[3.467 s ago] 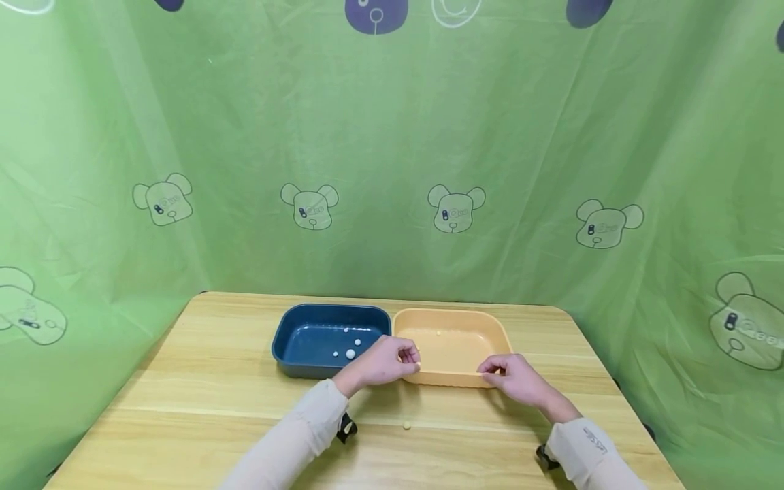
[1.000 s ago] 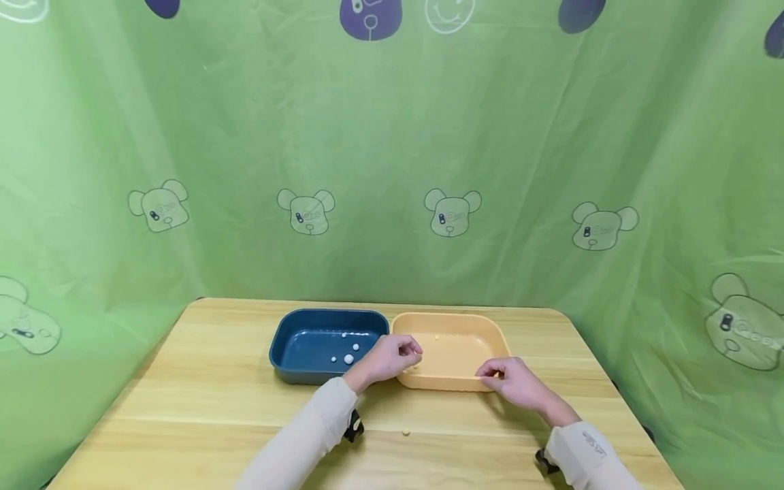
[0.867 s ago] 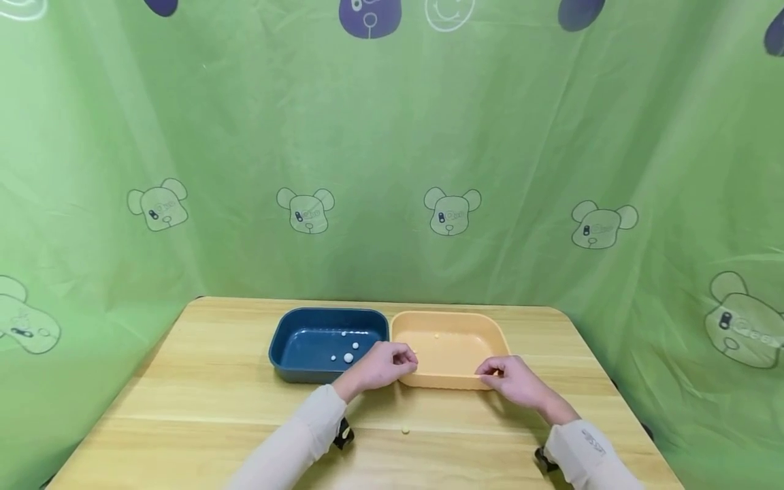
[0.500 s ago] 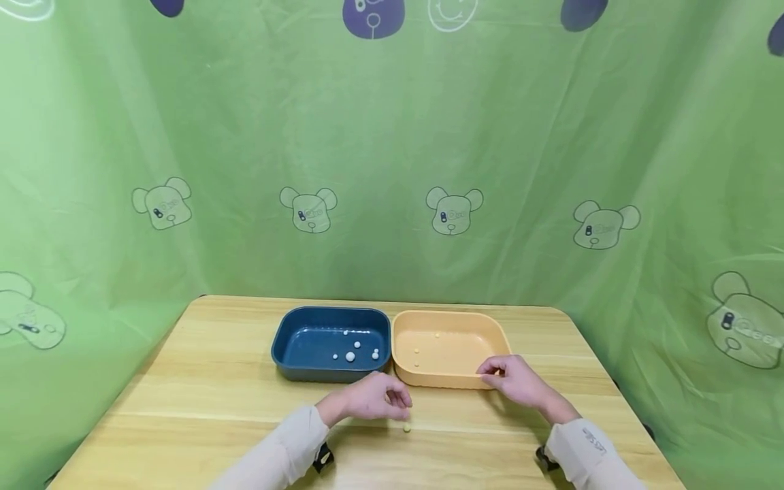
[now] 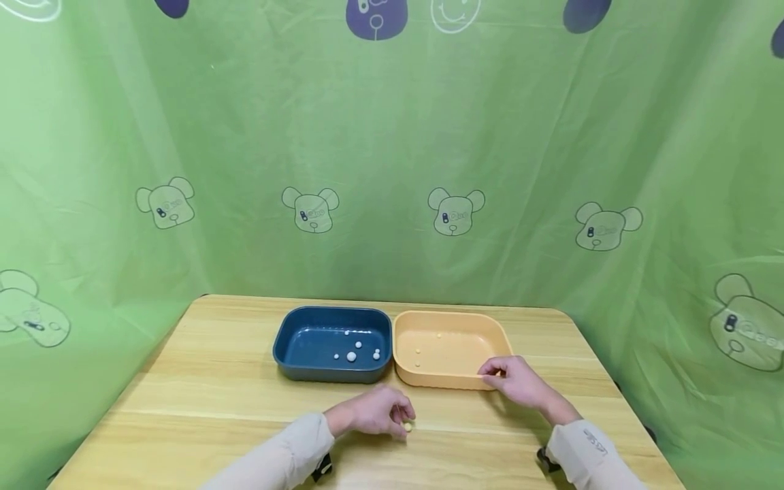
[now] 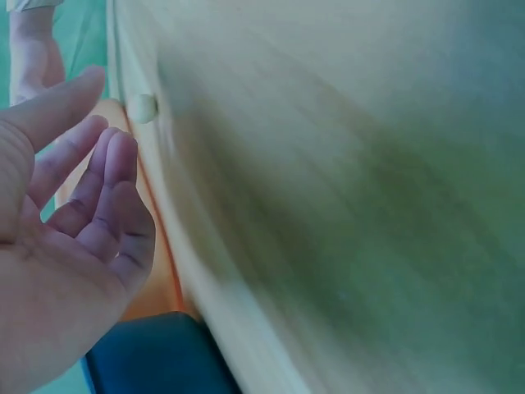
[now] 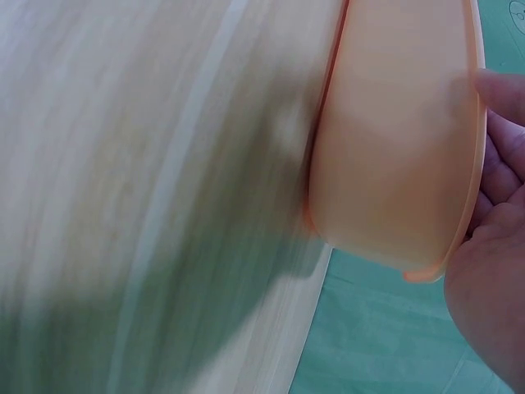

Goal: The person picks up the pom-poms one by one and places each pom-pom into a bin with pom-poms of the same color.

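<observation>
My left hand [image 5: 376, 410] is low over the table, thumb and fingers parted around a small pale yellow ball [image 5: 407, 427]. In the left wrist view this ball [image 6: 142, 108] sits on the wood just past the fingertips, not pinched. The right hand [image 5: 517, 378] grips the near rim of an orange tray [image 5: 456, 354] by its right corner, thumb on the outer wall and fingers inside, as the right wrist view also shows. A few tiny yellow balls [image 5: 439, 335] lie in that tray. Beside it, a dark blue tray [image 5: 315, 347] holds several white balls [image 5: 351, 356] of different sizes.
Both trays stand side by side toward the back of a light wooden table [image 5: 220, 381]. A green curtain [image 5: 380, 265] printed with bear heads hangs behind and along both sides. Each wrist carries a small black device [image 5: 322, 468] below the sleeve.
My left hand has come from the orange tray's left end back toward me, down to the yellow ball. Balls it had covered in both trays now show. The right hand keeps its grip.
</observation>
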Demonstrator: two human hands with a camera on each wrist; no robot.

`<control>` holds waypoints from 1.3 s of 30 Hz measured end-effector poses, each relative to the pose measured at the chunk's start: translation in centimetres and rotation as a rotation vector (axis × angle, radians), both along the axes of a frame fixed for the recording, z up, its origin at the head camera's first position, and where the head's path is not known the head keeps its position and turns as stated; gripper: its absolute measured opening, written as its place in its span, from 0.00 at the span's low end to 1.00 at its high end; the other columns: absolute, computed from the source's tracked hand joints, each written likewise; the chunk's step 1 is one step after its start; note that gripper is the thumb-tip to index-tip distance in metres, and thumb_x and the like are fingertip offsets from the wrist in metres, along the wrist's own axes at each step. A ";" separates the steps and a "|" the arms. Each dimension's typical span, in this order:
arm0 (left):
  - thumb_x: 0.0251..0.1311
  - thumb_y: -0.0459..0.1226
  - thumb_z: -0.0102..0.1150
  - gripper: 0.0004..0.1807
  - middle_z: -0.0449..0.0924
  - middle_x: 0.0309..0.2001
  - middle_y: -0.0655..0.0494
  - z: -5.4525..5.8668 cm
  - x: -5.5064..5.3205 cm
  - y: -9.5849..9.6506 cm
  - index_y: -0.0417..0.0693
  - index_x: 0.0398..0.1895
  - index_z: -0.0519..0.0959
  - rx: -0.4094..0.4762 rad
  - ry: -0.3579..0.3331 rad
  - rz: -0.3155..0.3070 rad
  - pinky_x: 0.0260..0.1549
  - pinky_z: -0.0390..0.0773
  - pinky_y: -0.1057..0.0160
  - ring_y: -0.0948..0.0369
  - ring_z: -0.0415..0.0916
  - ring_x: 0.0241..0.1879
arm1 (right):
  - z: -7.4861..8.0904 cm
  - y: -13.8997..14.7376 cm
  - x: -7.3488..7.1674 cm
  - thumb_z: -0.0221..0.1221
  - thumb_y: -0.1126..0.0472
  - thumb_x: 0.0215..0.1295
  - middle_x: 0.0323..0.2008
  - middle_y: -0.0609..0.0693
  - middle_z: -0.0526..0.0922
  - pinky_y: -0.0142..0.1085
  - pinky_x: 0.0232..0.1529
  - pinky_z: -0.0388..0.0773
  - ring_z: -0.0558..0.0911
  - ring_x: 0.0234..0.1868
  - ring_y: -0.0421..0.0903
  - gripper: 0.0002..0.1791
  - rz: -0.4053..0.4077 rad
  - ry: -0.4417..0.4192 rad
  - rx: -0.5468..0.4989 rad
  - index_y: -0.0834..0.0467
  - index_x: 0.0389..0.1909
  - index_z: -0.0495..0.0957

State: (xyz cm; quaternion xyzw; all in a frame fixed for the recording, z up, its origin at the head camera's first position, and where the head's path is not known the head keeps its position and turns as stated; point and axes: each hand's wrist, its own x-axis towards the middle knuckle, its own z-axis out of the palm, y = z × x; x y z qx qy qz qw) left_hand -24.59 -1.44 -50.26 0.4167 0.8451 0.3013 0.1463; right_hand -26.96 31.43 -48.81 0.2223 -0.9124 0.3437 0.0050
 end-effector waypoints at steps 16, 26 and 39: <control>0.46 0.38 0.72 0.11 0.72 0.26 0.72 -1.2 -0.3 0.9 0.54 0.33 0.81 -0.130 0.161 -0.003 0.31 0.67 0.81 0.77 0.67 0.28 | 0.3 -0.2 0.2 0.60 0.65 0.62 0.28 0.40 0.79 0.31 0.33 0.74 0.75 0.31 0.37 0.05 -0.004 0.015 0.013 0.51 0.30 0.81; 0.48 0.36 0.71 0.07 0.71 0.22 0.75 -1.2 -0.2 1.1 0.55 0.27 0.80 -0.121 0.146 0.009 0.29 0.68 0.81 0.78 0.67 0.25 | 0.0 -0.1 0.0 0.60 0.64 0.62 0.29 0.40 0.79 0.32 0.33 0.74 0.75 0.31 0.38 0.04 -0.006 0.001 0.004 0.51 0.31 0.81; 0.48 0.34 0.70 0.07 0.72 0.22 0.73 -0.7 1.1 1.6 0.52 0.28 0.81 -0.086 0.083 -0.049 0.28 0.69 0.81 0.78 0.68 0.24 | 0.1 -0.1 0.2 0.60 0.64 0.62 0.29 0.40 0.79 0.32 0.34 0.74 0.75 0.32 0.38 0.05 -0.005 0.001 -0.002 0.51 0.30 0.81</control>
